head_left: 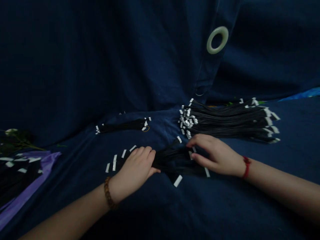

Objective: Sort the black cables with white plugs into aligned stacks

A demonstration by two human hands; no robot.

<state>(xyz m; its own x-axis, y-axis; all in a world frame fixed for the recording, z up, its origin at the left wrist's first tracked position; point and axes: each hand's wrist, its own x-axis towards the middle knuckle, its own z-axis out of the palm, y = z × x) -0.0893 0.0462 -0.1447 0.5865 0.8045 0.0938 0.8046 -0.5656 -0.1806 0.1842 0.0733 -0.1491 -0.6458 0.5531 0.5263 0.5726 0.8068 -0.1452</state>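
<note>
My left hand [138,161] is closed around the middle of a loose bundle of thin black strips [167,160] with white ends, lying on dark blue cloth. White ends fan out at both sides of that bundle. At its right end is my right hand [216,155], thumb and fingers apart, the fingertips close to a couple of white ends. Whether they touch is too dark to tell. Behind, a small narrow bundle of black strips [122,126] lies by itself, with a thin yellowish loop at its right end.
A large stack of black strips [230,120] with white ends lies at the back right. At the far left, more strips [15,176] rest on purple wrapping [48,163], beside a pale flower [11,132]. Blue cloth with a pale ring [210,48] hangs behind.
</note>
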